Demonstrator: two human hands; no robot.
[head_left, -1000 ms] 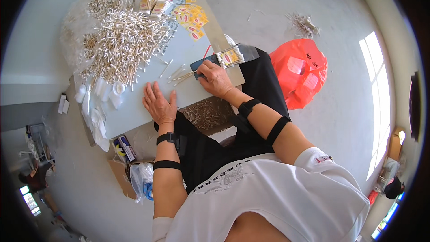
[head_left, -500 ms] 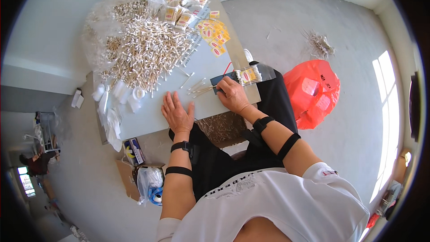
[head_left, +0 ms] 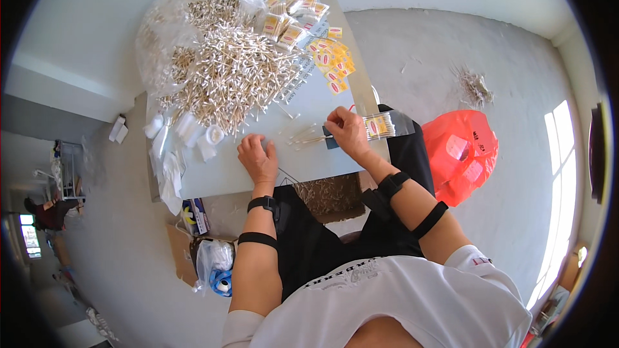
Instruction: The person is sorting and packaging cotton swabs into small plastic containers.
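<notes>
My left hand (head_left: pixel 258 160) is by the near edge of the table, its fingers apart and slightly bent, holding nothing I can see. Thin dark sticks (head_left: pixel 287 176) slant at the table edge beside it. On the right, my right hand (head_left: pixel 348 131) has its fingers curled together over a dark blue block (head_left: pixel 331 142); what they grip is hidden. Several loose cotton swabs (head_left: pixel 312 140) point toward it from the left. A clear pack of cotton swabs (head_left: pixel 379 126) with a yellow label lies just right of that hand, at the table's right edge.
A large heap of cotton swabs (head_left: pixel 238 77) spills from a clear bag (head_left: pixel 158 32). Filled packs (head_left: pixel 284 29) and yellow labels (head_left: pixel 332 61) lie at the far right of the table (head_left: pixel 225 177). Below stands a box of swabs (head_left: pixel 332 198); a red bag (head_left: pixel 461 154) sits on the floor.
My left hand has gone from lying flat to bent fingers. Loose swabs that lay mid-table have moved, and sticks now show at the near edge. My right hand's fingers have lifted slightly.
</notes>
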